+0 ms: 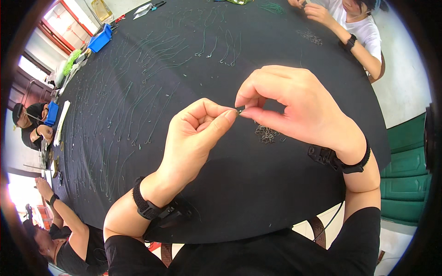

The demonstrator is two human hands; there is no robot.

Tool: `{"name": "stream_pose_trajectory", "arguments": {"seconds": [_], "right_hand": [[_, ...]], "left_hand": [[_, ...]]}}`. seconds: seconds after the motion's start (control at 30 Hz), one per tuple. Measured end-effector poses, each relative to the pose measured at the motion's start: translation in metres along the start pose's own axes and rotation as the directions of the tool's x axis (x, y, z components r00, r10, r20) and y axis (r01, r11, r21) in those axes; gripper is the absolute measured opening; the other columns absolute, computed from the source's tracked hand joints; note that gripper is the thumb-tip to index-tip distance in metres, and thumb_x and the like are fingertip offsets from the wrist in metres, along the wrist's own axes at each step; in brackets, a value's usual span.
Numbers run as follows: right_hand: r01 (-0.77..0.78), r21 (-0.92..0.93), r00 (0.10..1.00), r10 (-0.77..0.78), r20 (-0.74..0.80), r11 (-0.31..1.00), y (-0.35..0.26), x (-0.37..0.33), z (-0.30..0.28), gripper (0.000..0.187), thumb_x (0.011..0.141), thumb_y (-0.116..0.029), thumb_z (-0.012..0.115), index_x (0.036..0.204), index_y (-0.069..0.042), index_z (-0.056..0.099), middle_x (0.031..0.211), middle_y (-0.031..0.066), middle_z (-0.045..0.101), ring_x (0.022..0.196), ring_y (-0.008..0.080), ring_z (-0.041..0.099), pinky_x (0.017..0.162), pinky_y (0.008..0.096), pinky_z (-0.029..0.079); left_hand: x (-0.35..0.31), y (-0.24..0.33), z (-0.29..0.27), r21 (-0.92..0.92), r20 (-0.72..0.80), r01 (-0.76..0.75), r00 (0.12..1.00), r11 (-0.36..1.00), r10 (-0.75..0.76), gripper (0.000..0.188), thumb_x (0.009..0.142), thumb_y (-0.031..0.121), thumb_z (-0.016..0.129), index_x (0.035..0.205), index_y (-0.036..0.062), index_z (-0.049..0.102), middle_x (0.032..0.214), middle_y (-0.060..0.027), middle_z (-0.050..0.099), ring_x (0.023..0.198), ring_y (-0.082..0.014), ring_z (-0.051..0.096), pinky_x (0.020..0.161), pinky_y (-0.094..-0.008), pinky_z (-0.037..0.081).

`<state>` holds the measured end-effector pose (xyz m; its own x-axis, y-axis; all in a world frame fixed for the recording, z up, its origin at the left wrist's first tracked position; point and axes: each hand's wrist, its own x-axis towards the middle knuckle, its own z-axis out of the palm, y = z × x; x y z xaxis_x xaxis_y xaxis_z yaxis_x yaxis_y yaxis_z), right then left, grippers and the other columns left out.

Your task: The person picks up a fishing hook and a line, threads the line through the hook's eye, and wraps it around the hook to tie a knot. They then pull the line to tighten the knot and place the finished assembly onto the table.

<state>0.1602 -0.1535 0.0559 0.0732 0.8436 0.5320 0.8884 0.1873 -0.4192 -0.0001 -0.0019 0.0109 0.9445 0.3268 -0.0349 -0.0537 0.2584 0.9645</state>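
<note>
Above the near middle of the black-covered table, my two hands meet fingertip to fingertip. My left hand (195, 131) is closed, its thumb and forefinger pinching a tiny dark metal piece, by its look a fish hook (239, 112). From the other side, my right hand (299, 101) pinches the same piece between thumb and fingertips. Most of it is hidden by the fingers. Just beyond the right thumb lies a pile of loose fish hooks (266, 134). Hooks tied to dark green lines (152, 131) lie in rows to the left and further back.
The round table (248, 198) has a black cover. Another person (363, 41) works at the far right, near a second hook pile (311, 37) and green line (272, 8). Two more people sit at the left. Blue bins (100, 38) and scissors (159, 4) lie along the rim.
</note>
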Motion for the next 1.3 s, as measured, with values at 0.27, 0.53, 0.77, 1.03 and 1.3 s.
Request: {"name": "stream_pose_trajectory", "arguments": {"seconds": [0.27, 0.53, 0.77, 1.03, 1.3], "right_hand": [[-0.046, 0.088, 0.998, 0.042, 0.042, 0.995, 0.003, 0.001, -0.001, 0.016, 0.080, 0.003, 0.075, 0.091, -0.003, 0.066, 0.085, 0.0065, 0.069, 0.077, 0.0195, 0.069, 0.069, 0.0297, 0.054], [-0.090, 0.179, 0.993, 0.074, 0.093, 0.980, 0.007, -0.001, -0.003, 0.016, 0.080, 0.003, 0.075, 0.092, -0.002, 0.066, 0.085, 0.0064, 0.069, 0.078, 0.0184, 0.069, 0.071, 0.0298, 0.054], [-0.061, 0.157, 0.997, 0.052, 0.057, 0.986, 0.009, -0.003, -0.001, 0.014, 0.081, 0.003, 0.075, 0.090, -0.001, 0.067, 0.084, 0.0071, 0.069, 0.077, 0.0173, 0.068, 0.070, 0.0288, 0.054], [-0.645, 0.672, 0.763, 0.354, 0.541, 0.365, -0.002, -0.005, 0.023, 0.052, 0.097, -0.005, 0.061, 0.145, -0.003, 0.042, 0.124, 0.0120, 0.066, 0.092, 0.0165, 0.071, 0.069, 0.0264, 0.058], [-0.721, 0.654, 0.693, 0.258, 0.673, 0.229, -0.002, -0.006, 0.032, 0.024, 0.102, -0.024, 0.063, 0.099, -0.001, 0.069, 0.067, -0.0022, 0.059, 0.056, 0.0047, 0.052, 0.054, 0.0210, 0.041]], "left_hand": [[0.000, 0.001, -0.002, 0.018, 0.002, 0.019, 1.000, 1.000, -0.020, 0.008, 0.098, 0.010, 0.070, 0.099, 0.0024, 0.067, 0.072, 0.0115, 0.055, 0.063, 0.0049, 0.039, 0.057, -0.0152, 0.029], [0.002, -0.003, -0.001, 0.046, -0.026, 0.008, 1.000, 0.999, -0.007, 0.008, 0.097, 0.010, 0.071, 0.098, 0.0030, 0.066, 0.069, 0.0136, 0.048, 0.062, 0.0043, 0.035, 0.057, -0.0161, 0.028], [0.002, -0.002, -0.002, 0.049, -0.015, 0.015, 1.000, 0.999, -0.014, 0.008, 0.097, 0.009, 0.071, 0.098, 0.0033, 0.066, 0.069, 0.0135, 0.048, 0.062, 0.0044, 0.035, 0.057, -0.0160, 0.028], [-0.001, 0.007, 0.004, -0.044, -0.083, -0.002, 0.997, 0.999, -0.001, 0.012, 0.100, 0.015, 0.069, 0.100, 0.0036, 0.066, 0.068, 0.0120, 0.050, 0.056, 0.0034, 0.035, 0.051, -0.0172, 0.025], [0.001, 0.010, 0.002, -0.121, -0.134, -0.105, 0.987, 0.987, 0.089, 0.010, 0.100, 0.013, 0.068, 0.103, 0.0032, 0.065, 0.066, 0.0117, 0.047, 0.052, 0.0033, 0.030, 0.047, -0.0197, 0.020]]}}
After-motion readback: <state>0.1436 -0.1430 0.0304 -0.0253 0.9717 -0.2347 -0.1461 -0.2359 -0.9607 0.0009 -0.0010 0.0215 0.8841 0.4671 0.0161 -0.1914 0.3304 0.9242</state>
